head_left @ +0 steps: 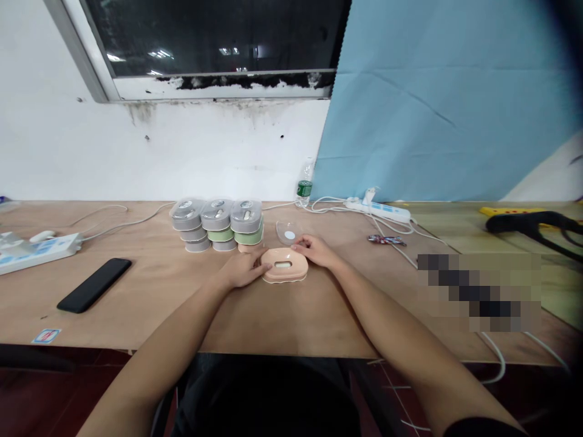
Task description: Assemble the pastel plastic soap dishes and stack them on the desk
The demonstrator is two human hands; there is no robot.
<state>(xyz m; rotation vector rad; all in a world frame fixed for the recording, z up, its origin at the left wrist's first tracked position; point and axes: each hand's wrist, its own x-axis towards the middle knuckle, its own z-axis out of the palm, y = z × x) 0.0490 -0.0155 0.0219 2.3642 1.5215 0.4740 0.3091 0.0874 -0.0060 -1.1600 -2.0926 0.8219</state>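
A pink oval plastic box (298, 267) with a slot in the middle of its top lies on the table in front of me. My left hand (243, 267) grips its left side, thumb on the upper surface near the slot. At the far right rim of the same box, my right hand (315, 250) has its thumb and bent fingers closed on the edge. Just behind the box is a clear plastic lid (281, 235) with a round white sticker. Stacked boxes with clear lids (246, 215), grey, green and pink, stand behind my left hand.
A black phone (95, 285) lies at the left, near a white power strip (43, 252). Behind are a water bottle (305, 187) and another power strip (378, 210) with loose cables. A small patterned packet (386, 240) and a black object (523, 224) are at the right.
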